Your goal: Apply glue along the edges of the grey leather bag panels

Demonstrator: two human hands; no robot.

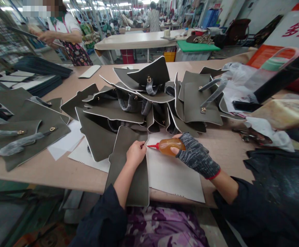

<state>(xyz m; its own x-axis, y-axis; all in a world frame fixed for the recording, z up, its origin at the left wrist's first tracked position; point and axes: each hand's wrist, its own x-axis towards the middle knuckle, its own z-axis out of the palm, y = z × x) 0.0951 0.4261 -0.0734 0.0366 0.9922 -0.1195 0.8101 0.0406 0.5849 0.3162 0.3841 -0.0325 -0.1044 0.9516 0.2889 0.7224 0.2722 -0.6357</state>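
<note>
Glue bottle (170, 146): amber, red tip, squeezed in your gloved right hand (197, 156).
Bag panel (128, 164): grey, white-edged, just left of the bottle.
Left hand (136, 153): flat on the panel, fingers loose, gripping nothing.

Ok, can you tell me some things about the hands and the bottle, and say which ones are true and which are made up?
1. The right hand wears a grey knitted fingerless glove. True.
2. The glue bottle has a blue nozzle. False: its nozzle is red, and the liquid is amber.
3. The left hand presses on a grey-green bag panel. True.
4. The left hand wears a glove too. False: it is bare.
5. The nozzle points towards the panel's edge. True.
</note>
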